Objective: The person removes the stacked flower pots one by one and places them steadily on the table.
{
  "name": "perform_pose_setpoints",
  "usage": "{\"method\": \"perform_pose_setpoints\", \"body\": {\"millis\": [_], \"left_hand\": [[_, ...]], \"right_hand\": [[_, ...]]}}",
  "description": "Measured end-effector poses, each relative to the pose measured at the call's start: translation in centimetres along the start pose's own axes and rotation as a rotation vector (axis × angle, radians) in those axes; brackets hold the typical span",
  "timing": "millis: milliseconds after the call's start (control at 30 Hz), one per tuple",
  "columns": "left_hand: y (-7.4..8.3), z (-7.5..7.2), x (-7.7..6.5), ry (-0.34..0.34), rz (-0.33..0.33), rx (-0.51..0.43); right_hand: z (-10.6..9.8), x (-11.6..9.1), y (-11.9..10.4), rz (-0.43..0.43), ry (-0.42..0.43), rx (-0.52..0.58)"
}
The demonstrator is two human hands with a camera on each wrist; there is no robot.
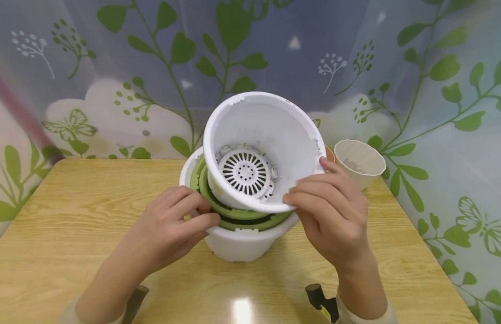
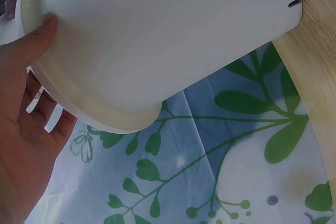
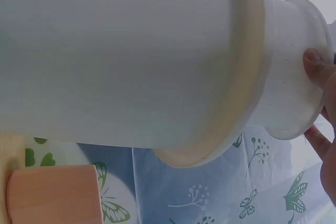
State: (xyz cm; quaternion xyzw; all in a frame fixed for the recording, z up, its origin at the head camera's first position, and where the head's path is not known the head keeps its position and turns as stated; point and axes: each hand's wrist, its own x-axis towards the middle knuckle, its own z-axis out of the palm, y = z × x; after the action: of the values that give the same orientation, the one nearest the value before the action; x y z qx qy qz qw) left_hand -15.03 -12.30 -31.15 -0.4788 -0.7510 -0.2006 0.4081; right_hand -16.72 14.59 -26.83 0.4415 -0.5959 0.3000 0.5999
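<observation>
A white flower pot (image 1: 270,121) with a slotted round base inside tilts over a nest of pots, and my right hand (image 1: 335,209) grips its rim, fingertips over the edge. Beneath it, green pots (image 1: 238,215) sit nested inside a larger white pot (image 1: 238,247) on the table. My left hand (image 1: 171,222) pinches the near left rim of that nest. In the left wrist view, the left thumb (image 2: 39,38) lies on the white outer wall just under the rim. The right wrist view has the right hand (image 3: 326,85) at the rim of the upper pot, behind the larger one.
A faceted cream pot (image 1: 363,155) stands behind on the right, beside an orange pot (image 3: 55,195) mostly hidden in the head view. Leaf-printed cloth (image 1: 145,58) hangs along the back of the wooden table (image 1: 92,189) and its right side.
</observation>
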Motion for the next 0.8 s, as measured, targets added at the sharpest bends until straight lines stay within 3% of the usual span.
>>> {"method": "perform_pose_setpoints", "body": {"millis": [367,633,800], "left_hand": [[-0.11,0.03,-0.07,-0.026,-0.024,-0.005],[-0.10,0.17,-0.31,-0.022,-0.025,-0.002],[-0.28,0.17,-0.34,-0.019,-0.016,-0.002]], "right_hand": [[-0.02,0.23,0.25,0.015,0.119,-0.026],[0.10,0.66,0.08,0.081,0.267,-0.109],[0.09,0.93,0.16,0.106,0.312,-0.121]]}}
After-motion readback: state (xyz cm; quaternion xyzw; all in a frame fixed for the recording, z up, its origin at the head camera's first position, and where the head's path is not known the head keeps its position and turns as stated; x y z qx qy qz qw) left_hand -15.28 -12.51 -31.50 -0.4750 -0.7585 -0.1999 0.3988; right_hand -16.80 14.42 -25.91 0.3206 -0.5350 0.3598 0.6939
